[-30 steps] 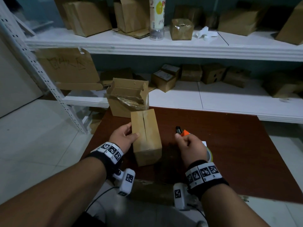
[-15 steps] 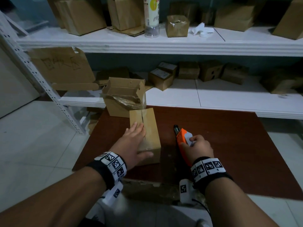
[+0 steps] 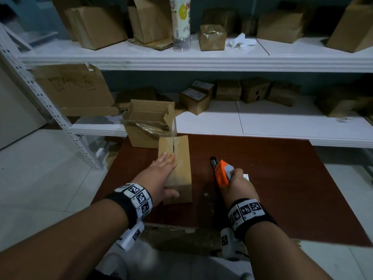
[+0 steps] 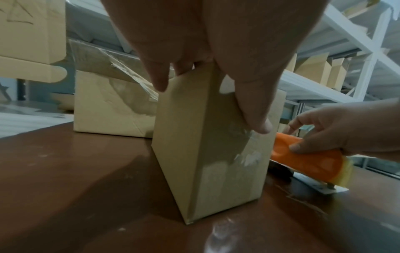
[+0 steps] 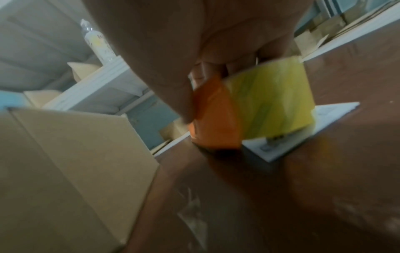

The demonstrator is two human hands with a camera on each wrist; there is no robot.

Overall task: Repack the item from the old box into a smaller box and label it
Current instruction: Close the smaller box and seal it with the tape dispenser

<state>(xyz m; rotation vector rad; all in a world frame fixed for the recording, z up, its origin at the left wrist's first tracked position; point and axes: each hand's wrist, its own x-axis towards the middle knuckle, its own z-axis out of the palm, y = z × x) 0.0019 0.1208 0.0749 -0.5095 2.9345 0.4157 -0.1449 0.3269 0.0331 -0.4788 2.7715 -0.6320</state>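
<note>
Our left hand (image 3: 161, 179) lies flat-fingered on the small box (image 3: 177, 168), thumb on its near end. Just behind it stands the old box (image 3: 148, 126), flaps open. Beside it, our right hand (image 3: 239, 185) grips the tape dispenser (image 3: 221, 171).

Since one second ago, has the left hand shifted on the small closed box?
Yes. The left hand has come off the left side of the small box and now lies flat on its top beside the flap seam, thumb over the near end.

Dim room, right wrist blurred, edges warped
</note>
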